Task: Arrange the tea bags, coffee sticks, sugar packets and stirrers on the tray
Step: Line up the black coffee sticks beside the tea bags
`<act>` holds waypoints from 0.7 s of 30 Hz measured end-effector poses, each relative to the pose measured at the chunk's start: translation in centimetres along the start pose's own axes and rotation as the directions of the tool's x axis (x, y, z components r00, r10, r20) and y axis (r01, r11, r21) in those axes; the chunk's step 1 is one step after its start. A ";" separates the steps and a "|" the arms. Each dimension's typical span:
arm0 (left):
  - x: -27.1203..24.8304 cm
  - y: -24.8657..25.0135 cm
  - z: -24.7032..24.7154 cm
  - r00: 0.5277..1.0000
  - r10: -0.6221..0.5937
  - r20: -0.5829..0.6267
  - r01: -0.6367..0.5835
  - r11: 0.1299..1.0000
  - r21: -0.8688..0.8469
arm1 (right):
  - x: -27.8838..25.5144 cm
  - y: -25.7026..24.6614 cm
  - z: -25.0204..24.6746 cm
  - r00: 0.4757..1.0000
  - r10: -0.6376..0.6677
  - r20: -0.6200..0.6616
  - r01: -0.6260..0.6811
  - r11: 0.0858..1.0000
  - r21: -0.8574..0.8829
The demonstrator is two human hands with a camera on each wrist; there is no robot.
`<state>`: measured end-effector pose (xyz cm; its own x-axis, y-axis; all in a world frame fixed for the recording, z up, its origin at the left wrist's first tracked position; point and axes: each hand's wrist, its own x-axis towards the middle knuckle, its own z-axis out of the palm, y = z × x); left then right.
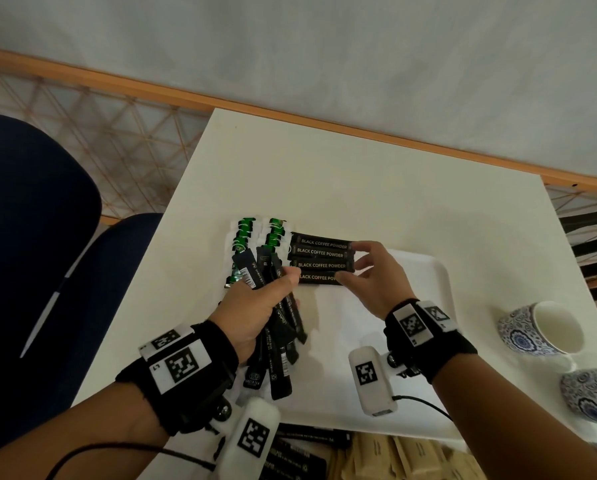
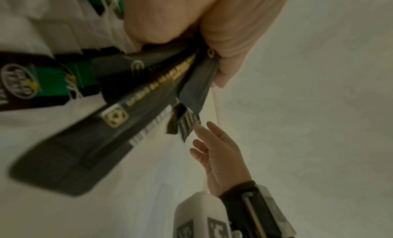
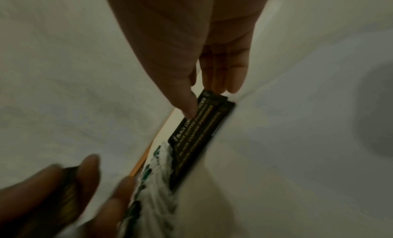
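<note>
A white tray point(image 1: 439, 271) lies on the white table. Green-and-white tea bags point(image 1: 255, 237) sit in rows at its far left. Beside them, several black coffee sticks point(image 1: 321, 259) lie flat in a neat column. My right hand point(image 1: 349, 263) touches their right ends with straight fingers, the thumb resting on the nearest stick; the right wrist view shows the same laid sticks point(image 3: 197, 132). My left hand point(image 1: 279, 282) grips a fanned bundle of black coffee sticks point(image 1: 279, 327) above the tray's left part, seen close in the left wrist view as the bundle point(image 2: 132, 99).
Brown sugar packets point(image 1: 411, 455) and more black sticks point(image 1: 310, 441) lie at the near table edge. Two blue-patterned cups point(image 1: 539, 327) stand to the right of the tray. A dark blue chair point(image 1: 30, 220) is at the left. No stirrers show.
</note>
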<state>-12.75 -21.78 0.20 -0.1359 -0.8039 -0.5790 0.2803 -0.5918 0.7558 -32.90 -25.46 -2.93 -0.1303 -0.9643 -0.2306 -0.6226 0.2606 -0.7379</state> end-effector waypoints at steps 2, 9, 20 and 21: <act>0.0 0.0 0.2 0.999 0.040 -0.006 -0.040 0.998 0.050 | -1.2 -1.4 -0.2 0.987 -0.050 0.154 0.034 0.994 0.105; -0.2 -0.3 0.5 0.997 0.070 0.021 -0.070 0.997 0.039 | -3.7 -3.5 0.6 0.828 -0.102 0.551 -0.044 0.968 0.246; -0.4 0.0 -0.2 0.999 -0.002 -0.039 -0.001 0.998 -0.069 | -3.5 -2.0 0.1 0.912 -0.344 0.223 0.334 0.939 0.082; -0.3 0.0 -0.2 0.999 -0.012 -0.039 0.009 0.997 -0.074 | -3.4 -1.9 0.0 0.907 -0.361 0.216 0.354 0.932 0.071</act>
<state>-12.51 -21.49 0.30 -0.1022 -0.7938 -0.5996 0.3485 -0.5931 0.7258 -31.25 -22.71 -0.78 0.2733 -0.9586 -0.0797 -0.5716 -0.0952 -0.8150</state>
